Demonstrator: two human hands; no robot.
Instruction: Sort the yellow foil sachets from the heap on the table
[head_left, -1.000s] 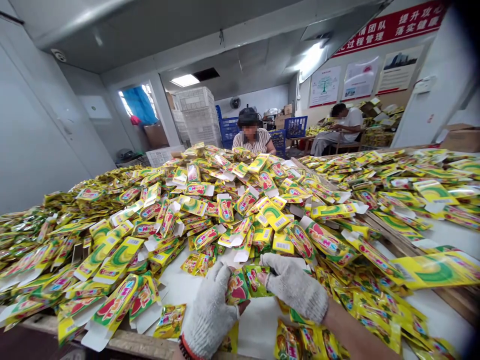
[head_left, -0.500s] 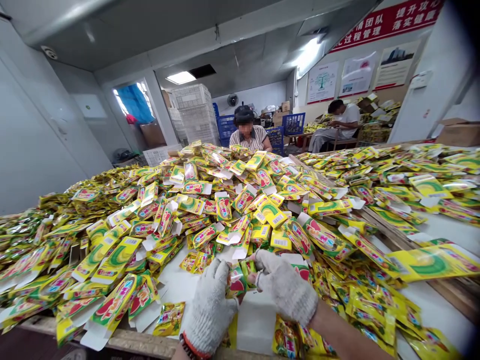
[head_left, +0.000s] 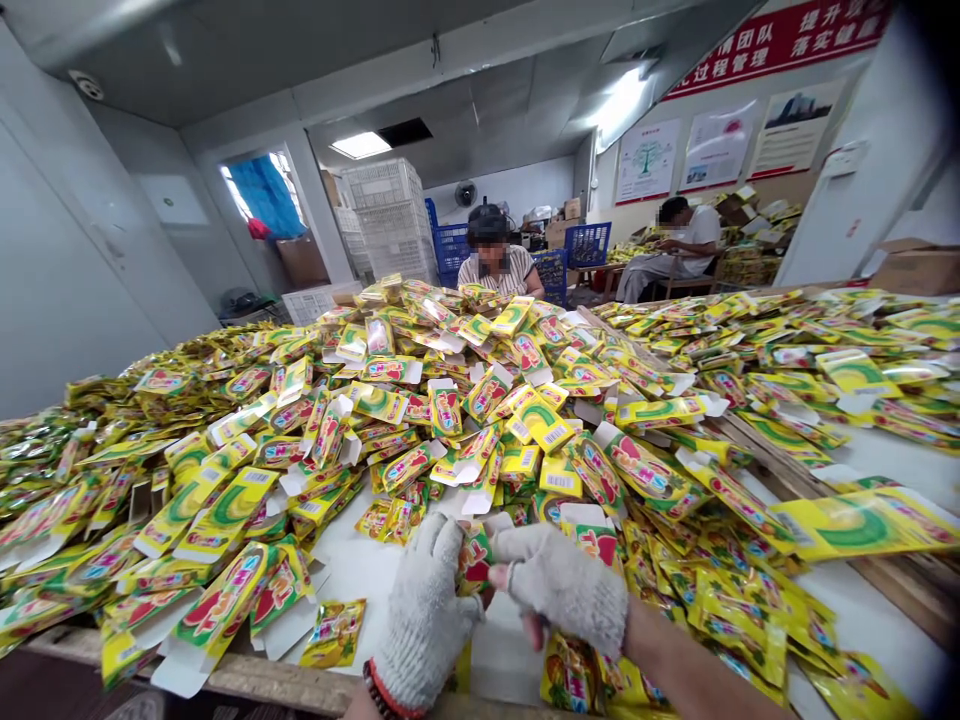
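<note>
Your left hand [head_left: 424, 610] and right hand [head_left: 562, 590] together pinch one packet [head_left: 474, 555]; many cartons [head_left: 450, 420] lie open on the desk [head_left: 360, 572].

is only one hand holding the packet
No, the left hand and the right hand both grip the packet between them.

Glossy plastic sachets [head_left: 333, 632], matt card cartons [head_left: 225, 604], knitted gloves [head_left: 424, 620].

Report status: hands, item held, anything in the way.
Hands shut: left hand, right hand. One packet pinched between them. Heaped cartons close ahead.
</note>
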